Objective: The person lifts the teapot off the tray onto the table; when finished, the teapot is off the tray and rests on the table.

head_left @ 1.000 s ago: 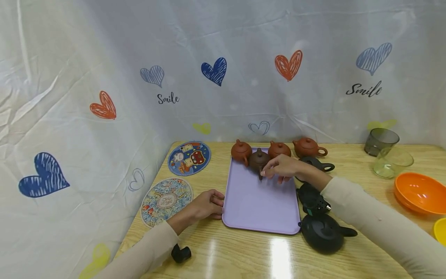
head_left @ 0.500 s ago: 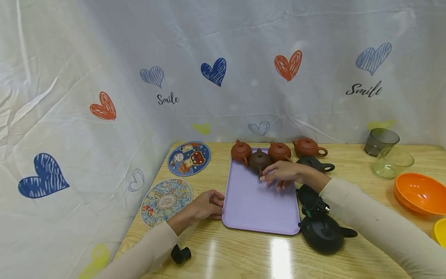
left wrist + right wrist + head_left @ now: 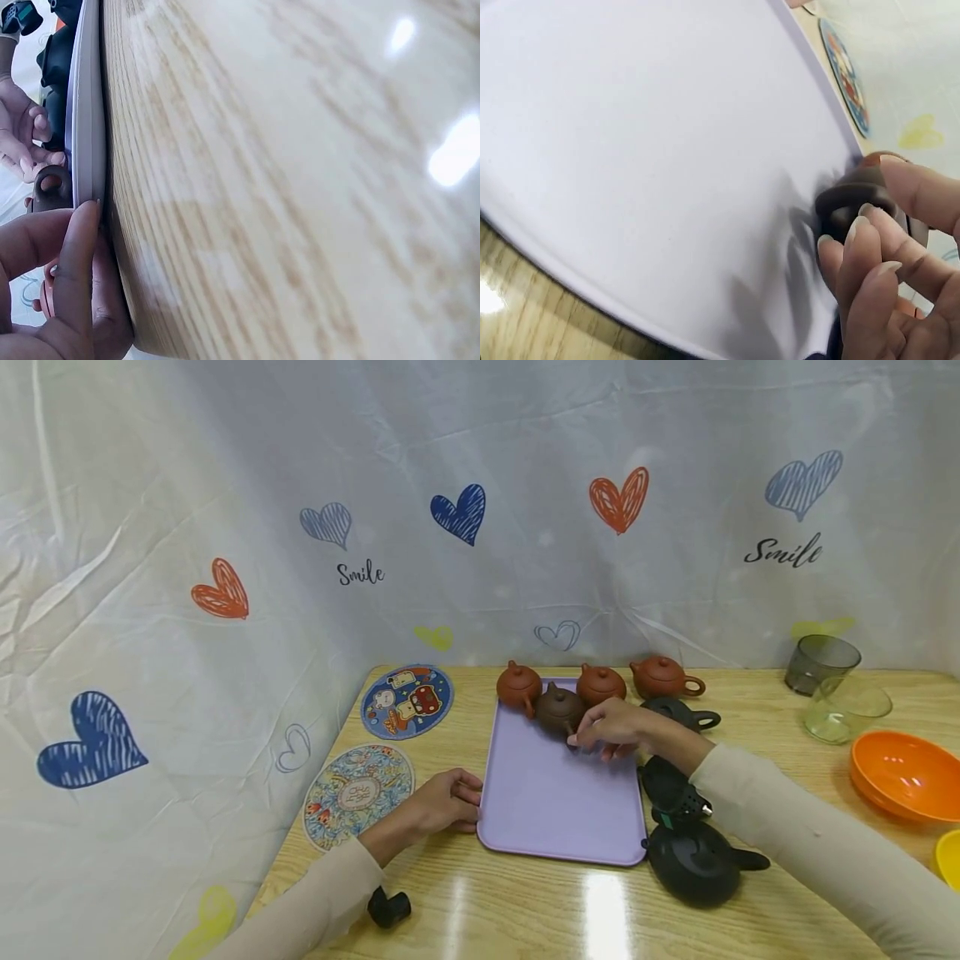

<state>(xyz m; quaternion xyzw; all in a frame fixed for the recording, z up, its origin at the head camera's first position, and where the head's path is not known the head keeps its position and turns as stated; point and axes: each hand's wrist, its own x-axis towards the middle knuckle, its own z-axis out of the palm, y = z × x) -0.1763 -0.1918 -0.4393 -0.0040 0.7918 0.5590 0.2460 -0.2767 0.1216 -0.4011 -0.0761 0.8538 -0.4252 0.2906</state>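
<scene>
A dark brown teapot (image 3: pixel 557 710) stands at the far end of the lilac tray (image 3: pixel 562 802), with its handle toward me. My right hand (image 3: pixel 613 727) holds that handle by the fingertips; the right wrist view shows the index fingertip at the handle loop and the thumb close by. At the tray's left side, my left hand (image 3: pixel 446 802) rests on the table with its fingertips against the rim. A red-brown teapot (image 3: pixel 519 685) is left of the brown one, and another red-brown teapot (image 3: pixel 600 683) sits on its right.
A third red-brown teapot (image 3: pixel 663 677) and several black teapots, one large (image 3: pixel 693 864), line the tray's right. Cups, including a grey one (image 3: pixel 819 664), and an orange bowl (image 3: pixel 907 777) stand farther right. Round mats, one blue (image 3: pixel 408 702), lie left. A black object (image 3: pixel 390 908) lies near me.
The brown teapot has turned slightly, its handle swinging to the right with my right hand's fingertips. My left hand and the tray have stayed in place.
</scene>
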